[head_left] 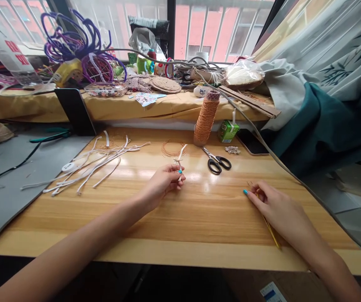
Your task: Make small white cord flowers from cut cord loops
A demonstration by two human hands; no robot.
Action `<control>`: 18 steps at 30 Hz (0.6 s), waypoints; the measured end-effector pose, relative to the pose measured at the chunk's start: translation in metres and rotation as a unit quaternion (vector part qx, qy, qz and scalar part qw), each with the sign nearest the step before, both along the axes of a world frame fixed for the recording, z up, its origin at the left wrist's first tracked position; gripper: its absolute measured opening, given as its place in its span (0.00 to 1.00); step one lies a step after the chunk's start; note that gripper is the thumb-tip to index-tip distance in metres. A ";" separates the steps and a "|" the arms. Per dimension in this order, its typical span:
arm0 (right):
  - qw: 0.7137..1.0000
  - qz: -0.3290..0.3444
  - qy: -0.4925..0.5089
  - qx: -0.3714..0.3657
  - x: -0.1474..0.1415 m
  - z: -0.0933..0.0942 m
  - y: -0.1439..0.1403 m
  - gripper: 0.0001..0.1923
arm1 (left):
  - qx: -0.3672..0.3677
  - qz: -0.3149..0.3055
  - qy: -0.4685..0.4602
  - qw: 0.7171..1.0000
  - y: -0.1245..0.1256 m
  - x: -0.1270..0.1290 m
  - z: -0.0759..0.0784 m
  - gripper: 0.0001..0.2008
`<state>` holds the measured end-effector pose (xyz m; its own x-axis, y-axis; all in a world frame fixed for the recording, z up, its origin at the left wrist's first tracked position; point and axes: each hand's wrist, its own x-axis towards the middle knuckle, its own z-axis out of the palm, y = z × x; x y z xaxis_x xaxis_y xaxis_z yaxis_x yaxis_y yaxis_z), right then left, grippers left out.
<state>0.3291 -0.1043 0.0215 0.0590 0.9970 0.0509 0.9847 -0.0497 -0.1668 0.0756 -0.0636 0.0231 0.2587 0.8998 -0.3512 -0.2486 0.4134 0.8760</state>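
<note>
Above the middle of the wooden desk, my left hand (168, 178) pinches a short white cord (183, 151) between thumb and fingers. Thin thread is wound or knotted around the cord just above the fingertips. Over at the right, my right hand (270, 203) is closed around a thin gold-coloured rod (272, 233), which slants out below the palm toward the desk's front edge. Fine tips show beyond its fingers, too small to make out. Past the left hand lies a loose coil of thin orange thread (171, 147). Black-handled scissors (216, 161) rest between the hands, farther back.
Several white cords (95, 167) spread over the desk's left side beside a white round tape measure (69, 167). Behind stand an orange thread cone (206, 119) and a green drink carton (228, 131). A phone (252, 141) lies at the right, near a grey cable (281, 163).
</note>
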 end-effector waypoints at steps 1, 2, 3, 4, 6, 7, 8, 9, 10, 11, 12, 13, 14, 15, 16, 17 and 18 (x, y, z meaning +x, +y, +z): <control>0.999 0.019 0.039 0.011 0.002 -0.001 -0.001 0.11 | 0.005 -0.003 0.001 1.000 0.000 0.000 0.000 0.06; 0.995 0.033 0.087 0.020 0.003 -0.001 -0.003 0.11 | 0.010 -0.005 0.004 1.000 0.000 0.000 0.000 0.05; 0.989 0.044 0.142 0.024 0.002 -0.001 -0.004 0.13 | 0.014 -0.008 0.009 1.000 -0.001 0.000 0.000 0.04; 0.978 0.053 0.202 0.024 0.001 0.001 -0.005 0.16 | 0.015 -0.009 0.015 1.000 -0.001 0.000 0.000 0.04; 0.947 0.082 0.310 0.017 -0.007 0.007 -0.007 0.20 | 0.013 -0.008 0.026 1.000 -0.002 0.001 0.002 0.02; 0.935 0.102 0.339 0.012 -0.012 0.012 -0.007 0.19 | 0.013 -0.005 0.030 0.999 -0.002 0.001 0.002 0.02; 0.932 0.138 0.335 0.015 -0.019 0.017 -0.005 0.16 | 0.012 -0.003 0.033 0.999 -0.003 0.001 0.003 0.02; 0.935 0.173 0.308 0.025 -0.027 0.022 -0.002 0.13 | 0.012 0.001 0.036 0.999 -0.003 0.002 0.004 0.02; 0.935 0.218 0.274 0.049 -0.036 0.026 0.002 0.11 | 0.011 0.006 0.041 0.999 -0.003 0.002 0.004 0.02; 0.930 0.269 0.236 0.084 -0.044 0.028 0.007 0.11 | 0.009 0.012 0.046 0.999 -0.003 0.002 0.005 0.02; 0.916 0.323 0.200 0.130 -0.053 0.029 0.014 0.11 | 0.009 0.018 0.051 0.998 -0.003 0.003 0.006 0.02; 0.902 0.360 0.167 0.166 -0.061 0.027 0.022 0.11 | 0.012 0.023 0.056 0.998 -0.003 0.003 0.007 0.02; 0.886 0.396 0.138 0.199 -0.068 0.024 0.030 0.12 | 0.016 0.028 0.059 0.998 -0.004 0.003 0.007 0.02; 0.867 0.431 0.106 0.225 -0.073 0.019 0.037 0.14 | 0.023 0.032 0.062 0.997 -0.004 0.003 0.008 0.02; 0.845 0.470 0.072 0.243 -0.077 0.014 0.044 0.16 | 0.031 0.036 0.064 0.997 -0.004 0.003 0.008 0.02; 0.828 0.493 0.051 0.262 -0.079 0.008 0.050 0.18 | 0.039 0.038 0.065 0.996 -0.004 0.003 0.009 0.02; 0.818 0.501 0.041 0.280 -0.080 0.003 0.053 0.19 | 0.047 0.040 0.065 0.996 -0.004 0.002 0.009 0.03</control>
<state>0.2489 -0.0509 0.0250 -0.7470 0.3692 0.5529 0.4694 0.8818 0.0456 0.0780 -0.0677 0.0325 0.1434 0.9463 -0.2896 -0.1592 0.3108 0.9370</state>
